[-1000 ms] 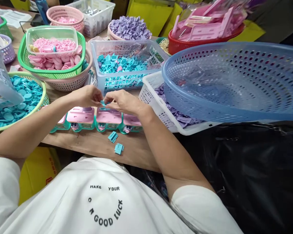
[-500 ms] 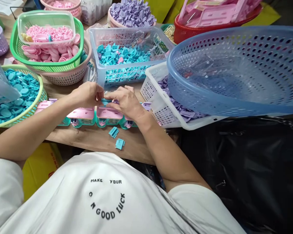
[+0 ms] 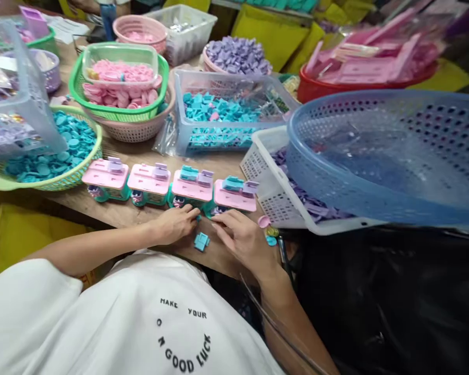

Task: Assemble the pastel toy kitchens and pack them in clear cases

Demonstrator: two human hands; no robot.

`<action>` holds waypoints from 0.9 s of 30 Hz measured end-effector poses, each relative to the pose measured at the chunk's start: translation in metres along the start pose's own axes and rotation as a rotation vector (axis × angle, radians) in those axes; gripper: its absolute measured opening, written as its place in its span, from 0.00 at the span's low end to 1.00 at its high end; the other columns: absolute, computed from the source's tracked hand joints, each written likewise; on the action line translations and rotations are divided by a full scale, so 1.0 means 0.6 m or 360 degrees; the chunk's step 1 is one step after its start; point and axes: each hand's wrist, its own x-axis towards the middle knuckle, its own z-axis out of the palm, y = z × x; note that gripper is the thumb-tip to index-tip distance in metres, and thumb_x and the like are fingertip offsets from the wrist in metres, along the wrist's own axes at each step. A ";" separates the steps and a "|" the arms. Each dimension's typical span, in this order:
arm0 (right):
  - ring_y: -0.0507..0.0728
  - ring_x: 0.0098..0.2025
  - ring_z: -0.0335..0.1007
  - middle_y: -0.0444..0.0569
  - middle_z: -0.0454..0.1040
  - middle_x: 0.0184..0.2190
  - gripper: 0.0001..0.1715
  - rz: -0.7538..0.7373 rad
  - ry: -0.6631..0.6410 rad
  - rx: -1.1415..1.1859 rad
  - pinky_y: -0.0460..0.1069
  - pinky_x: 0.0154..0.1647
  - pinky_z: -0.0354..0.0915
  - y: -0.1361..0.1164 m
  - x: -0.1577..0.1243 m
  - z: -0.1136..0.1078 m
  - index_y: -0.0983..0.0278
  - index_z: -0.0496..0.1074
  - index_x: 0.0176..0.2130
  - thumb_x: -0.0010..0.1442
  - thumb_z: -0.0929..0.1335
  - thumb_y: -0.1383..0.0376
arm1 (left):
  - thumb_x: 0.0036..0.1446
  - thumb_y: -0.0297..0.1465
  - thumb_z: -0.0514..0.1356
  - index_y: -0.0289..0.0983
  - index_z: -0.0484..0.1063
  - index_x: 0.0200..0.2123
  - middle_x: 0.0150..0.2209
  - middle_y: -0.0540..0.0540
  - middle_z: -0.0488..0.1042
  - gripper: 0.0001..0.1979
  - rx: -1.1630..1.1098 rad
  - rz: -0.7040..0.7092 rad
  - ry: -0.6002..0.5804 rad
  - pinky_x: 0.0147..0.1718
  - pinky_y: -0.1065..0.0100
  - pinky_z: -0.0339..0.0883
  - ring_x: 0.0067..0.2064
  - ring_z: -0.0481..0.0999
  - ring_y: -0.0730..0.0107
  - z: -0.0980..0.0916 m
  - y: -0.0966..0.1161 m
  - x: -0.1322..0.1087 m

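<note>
Several pink-topped teal toy blocks (image 3: pixel 191 188) stand in a row near the front edge of the wooden table (image 3: pixel 140 151). My left hand (image 3: pixel 175 224) rests just in front of the third block, fingers curled on a small teal piece that barely shows. My right hand (image 3: pixel 242 239) lies flat on the table beside it, fingers stretched toward the fourth block (image 3: pixel 234 195). A loose teal clip (image 3: pixel 201 241) lies between the two hands.
A large blue perforated basket (image 3: pixel 391 156) sits over a white basket of purple parts (image 3: pixel 273 177) at right. A clear bin of teal clips (image 3: pixel 222 114), a green basket of pink discs (image 3: pixel 119 88) and a basket of teal discs (image 3: pixel 42 156) crowd the back.
Both hands have drawn back from the top of the blocks to the table's front edge. The left hand now covers one of the loose teal clips. The view has shifted.
</note>
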 end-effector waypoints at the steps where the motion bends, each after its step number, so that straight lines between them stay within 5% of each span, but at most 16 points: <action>1: 0.60 0.42 0.75 0.51 0.77 0.38 0.08 -0.0017 0.0033 0.0037 0.55 0.45 0.71 -0.001 0.000 0.000 0.62 0.75 0.42 0.68 0.65 0.67 | 0.63 0.21 0.54 0.31 0.76 0.38 0.44 0.35 0.75 0.09 -0.0110 -0.0052 0.0013 0.42 0.62 0.69 0.45 0.72 0.59 -0.003 -0.003 0.003; 5: 0.62 0.51 0.74 0.52 0.78 0.46 0.14 -0.0007 -0.0020 0.0335 0.57 0.52 0.71 -0.026 0.026 -0.009 0.61 0.74 0.51 0.65 0.70 0.62 | 0.64 0.30 0.57 0.32 0.73 0.36 0.35 0.43 0.75 0.08 -0.1221 -0.0276 0.0268 0.36 0.68 0.68 0.36 0.72 0.69 -0.038 -0.021 -0.025; 9: 0.57 0.43 0.77 0.48 0.81 0.45 0.16 0.0043 -0.0183 0.0752 0.51 0.44 0.72 -0.063 0.107 -0.018 0.59 0.75 0.52 0.66 0.69 0.60 | 0.57 0.48 0.64 0.33 0.72 0.34 0.29 0.48 0.73 0.21 -0.2182 -0.0398 0.0341 0.29 0.72 0.65 0.28 0.70 0.75 -0.106 -0.067 -0.089; 14: 0.55 0.39 0.74 0.48 0.82 0.40 0.13 -0.0101 -0.0289 0.0540 0.48 0.41 0.64 -0.095 0.274 -0.004 0.64 0.80 0.47 0.62 0.71 0.65 | 0.53 0.46 0.68 0.35 0.75 0.39 0.32 0.47 0.76 0.21 -0.1704 -0.0659 0.0635 0.30 0.71 0.63 0.30 0.70 0.72 -0.195 -0.168 -0.135; 17: 0.54 0.36 0.72 0.48 0.81 0.34 0.11 -0.0068 -0.0515 0.0192 0.48 0.38 0.60 -0.104 0.344 0.018 0.66 0.82 0.44 0.62 0.72 0.66 | 0.50 0.45 0.68 0.36 0.80 0.40 0.31 0.46 0.77 0.20 -0.1243 -0.0782 0.0564 0.29 0.68 0.61 0.30 0.70 0.67 -0.210 -0.221 -0.136; 21: 0.55 0.37 0.74 0.47 0.82 0.35 0.12 -0.0003 -0.0692 0.0010 0.48 0.38 0.59 -0.103 0.373 0.042 0.62 0.82 0.45 0.61 0.73 0.62 | 0.48 0.40 0.67 0.36 0.82 0.35 0.22 0.48 0.72 0.15 -0.1032 -0.0869 0.0310 0.24 0.67 0.55 0.23 0.65 0.70 -0.193 -0.260 -0.121; 27: 0.62 0.46 0.73 0.51 0.82 0.38 0.16 -0.0101 -0.0589 -0.0167 0.53 0.46 0.60 -0.089 0.371 0.054 0.62 0.81 0.47 0.61 0.73 0.59 | 0.47 0.36 0.66 0.35 0.81 0.32 0.23 0.47 0.75 0.11 -0.0942 -0.0803 0.0337 0.26 0.69 0.57 0.24 0.68 0.71 -0.181 -0.277 -0.108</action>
